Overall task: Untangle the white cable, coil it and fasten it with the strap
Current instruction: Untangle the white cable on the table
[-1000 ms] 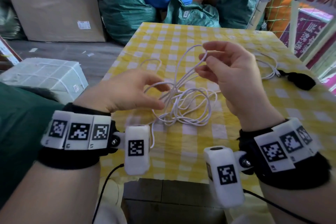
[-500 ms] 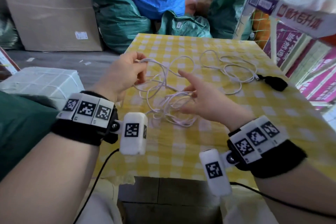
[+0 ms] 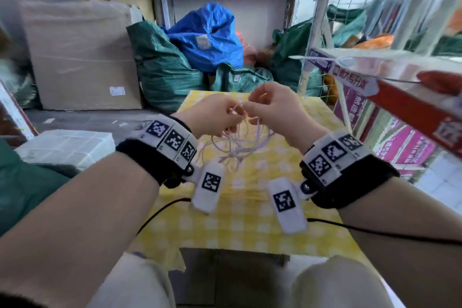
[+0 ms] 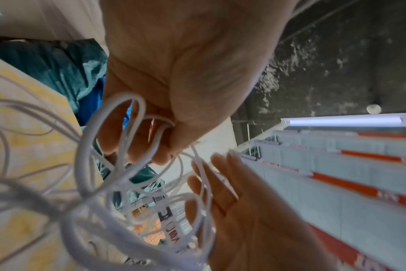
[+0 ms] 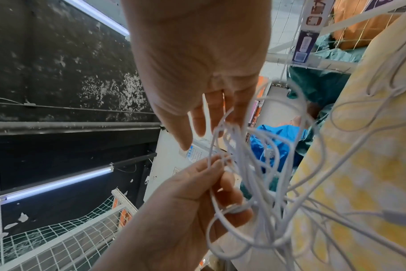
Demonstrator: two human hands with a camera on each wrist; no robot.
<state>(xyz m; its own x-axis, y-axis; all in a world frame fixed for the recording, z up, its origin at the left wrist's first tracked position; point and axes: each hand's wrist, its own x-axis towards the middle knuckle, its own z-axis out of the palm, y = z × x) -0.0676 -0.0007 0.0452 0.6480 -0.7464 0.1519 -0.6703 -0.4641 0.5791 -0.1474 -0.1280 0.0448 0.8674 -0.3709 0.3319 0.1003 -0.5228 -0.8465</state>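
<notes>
The white cable (image 3: pixel 240 142), a loose tangle of thin loops, hangs below the fingers (image 4: pixel 139 150) over the yellow-checked desk (image 3: pixel 250 220), pinched in the left hand's (image 4: pixel 186 64) curled fingers and draped across the right hand's (image 4: pixel 255 220) nearly straight ones, its ends lost in blur, with stuffed bags (image 3: pixel 207 32) and a cardboard box (image 3: pixel 80 57) beyond.

White cable (image 3: pixel 237 151) blurred, tangle indistinct

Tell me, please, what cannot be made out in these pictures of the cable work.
1. Strap: in no view; in the head view the arms cover part of the table.
2. Right hand: whether its grip closes on the cable; head view blurred, wrist views show loops only crossing its fingers.
3. Cable's tangle: overlapping, blurred strands in every view.
</notes>
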